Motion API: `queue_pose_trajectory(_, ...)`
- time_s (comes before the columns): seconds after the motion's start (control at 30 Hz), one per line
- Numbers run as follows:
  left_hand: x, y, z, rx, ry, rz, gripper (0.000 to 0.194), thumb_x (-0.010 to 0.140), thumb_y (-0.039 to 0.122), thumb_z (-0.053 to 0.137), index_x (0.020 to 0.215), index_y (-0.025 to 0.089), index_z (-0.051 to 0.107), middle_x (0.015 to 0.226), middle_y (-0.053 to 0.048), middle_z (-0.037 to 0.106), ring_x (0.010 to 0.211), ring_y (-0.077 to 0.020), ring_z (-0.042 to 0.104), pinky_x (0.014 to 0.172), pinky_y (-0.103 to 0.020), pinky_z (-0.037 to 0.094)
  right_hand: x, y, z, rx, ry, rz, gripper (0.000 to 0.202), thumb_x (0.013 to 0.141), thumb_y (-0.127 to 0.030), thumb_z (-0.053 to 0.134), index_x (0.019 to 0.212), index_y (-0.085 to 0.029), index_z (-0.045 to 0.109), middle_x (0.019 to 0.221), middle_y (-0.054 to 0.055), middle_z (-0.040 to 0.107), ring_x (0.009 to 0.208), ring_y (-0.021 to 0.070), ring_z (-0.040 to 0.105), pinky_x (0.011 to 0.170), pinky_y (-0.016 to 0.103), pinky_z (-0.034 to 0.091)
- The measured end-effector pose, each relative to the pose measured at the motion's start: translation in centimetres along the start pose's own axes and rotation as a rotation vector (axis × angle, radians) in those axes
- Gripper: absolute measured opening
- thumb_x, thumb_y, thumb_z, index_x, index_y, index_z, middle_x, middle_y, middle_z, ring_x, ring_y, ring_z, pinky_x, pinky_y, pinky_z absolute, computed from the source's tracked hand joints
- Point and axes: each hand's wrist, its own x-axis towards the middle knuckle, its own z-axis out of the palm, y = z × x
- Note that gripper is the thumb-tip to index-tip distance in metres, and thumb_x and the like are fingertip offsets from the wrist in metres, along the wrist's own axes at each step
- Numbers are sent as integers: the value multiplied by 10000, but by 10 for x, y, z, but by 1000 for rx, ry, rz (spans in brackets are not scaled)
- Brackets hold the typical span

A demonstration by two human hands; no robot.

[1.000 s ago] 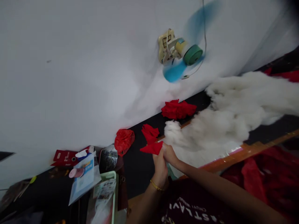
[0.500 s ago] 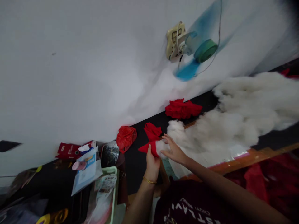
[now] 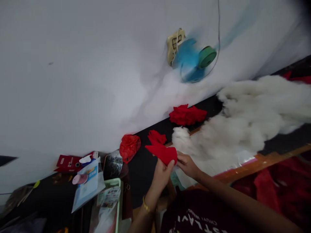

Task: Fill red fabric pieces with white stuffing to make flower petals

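Note:
My left hand [image 3: 164, 173] grips a pointed red cloth pouch [image 3: 162, 153] from below, its thumb on the near side. The pouch's tip points left, and its wide end faces right. At that wide end is my right hand [image 3: 188, 164], fingers curled together against the edge; their tips are partly hidden by the cloth. No white stuffing shows at the pouch now. Just behind it lies a small heap of red cloth pieces [image 3: 156, 137]. A big mound of white fluffy stuffing [image 3: 243, 118] spreads to the right, with a small tuft close to my right hand.
Further back lies a larger red cloth pile [image 3: 187, 115]. A red plastic bag [image 3: 130, 147] sits left of the pouch. A pale green basket [image 3: 119, 197] and a clear-and-blue packet [image 3: 88, 184] are at lower left. A fan [image 3: 196, 60] spins on the wall.
The white stuffing held at the pouch's wide end is out of sight. My right hand has gone from spread fingers to curled ones at the edge. The pouch has turned and shows more red.

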Motion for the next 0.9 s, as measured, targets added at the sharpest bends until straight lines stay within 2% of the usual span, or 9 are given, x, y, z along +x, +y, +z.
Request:
queue_pose_trajectory(0.07,-4,23,-9,78,-49,50,498,600,171,849,1073,168,693,1205,-130,677,1258,-301,539,1142,-396,330,2,-14,-2,200,-21,113,205,921,-250,505,938,-192,700,887,35,694,827,191,627,790,309,521)
queue_pose_trajectory(0.17,1,42,-12,-46,39,133,610,489,72,872,1059,179,685,1232,-123,660,1322,-305,485,1137,-361,340,11,-28,7,355,-63,232,237,897,-298,525,994,-187,710,902,21,712,822,191,638,792,314,526)
queue_pose_trajectory(0.3,19,32,-6,-284,122,127,686,572,157,853,1206,213,596,1192,-103,685,1125,-258,643,1019,-364,467,21,-34,25,434,-25,296,298,891,-329,530,1119,-210,681,1034,46,718,964,219,646,919,394,517)
queue_pose_trajectory(0.4,28,16,-5,-444,228,53,676,643,274,822,1258,221,546,1089,-79,722,939,-222,710,925,-357,521,19,-33,31,419,-10,310,428,906,-325,542,1326,-243,557,1336,90,602,1217,238,565,1035,428,462)
queue_pose_trajectory(0.47,29,9,-5,-505,266,8,691,642,301,820,1268,218,539,1086,-76,726,931,-224,714,914,-357,525,17,-32,33,332,-43,233,609,862,-291,609,1442,-249,425,1480,108,466,1341,254,461,1101,452,402)
queue_pose_trajectory(0.53,28,6,-4,-507,262,-9,728,632,289,827,1293,221,531,1095,-75,726,946,-228,712,931,-364,517,18,-28,35,200,-70,129,699,822,-204,615,1474,-243,368,1492,120,445,1353,268,442,1115,480,381)
queue_pose_trajectory(0.67,18,10,2,-375,149,-1,807,629,254,841,1356,210,496,1045,-89,736,979,-249,703,984,-409,485,17,-14,41,13,-74,-26,592,805,-66,447,1374,-225,485,1340,106,589,1237,254,548,1063,474,445)
queue_pose_trajectory(0.8,6,27,2,-188,-14,-6,896,487,156,905,1314,176,560,1070,-140,727,1022,-308,684,1011,-441,474,4,-1,44,-105,-37,-204,526,840,-98,433,1351,-196,505,1243,132,648,1167,275,601,1009,455,504)
queue_pose_trajectory(0.9,4,43,-1,-201,-32,85,772,488,193,907,1211,158,636,1160,-163,697,1141,-333,631,1039,-417,462,0,-2,45,-135,4,-306,511,890,-125,421,1394,-192,467,1287,148,626,1210,278,579,1001,462,515)
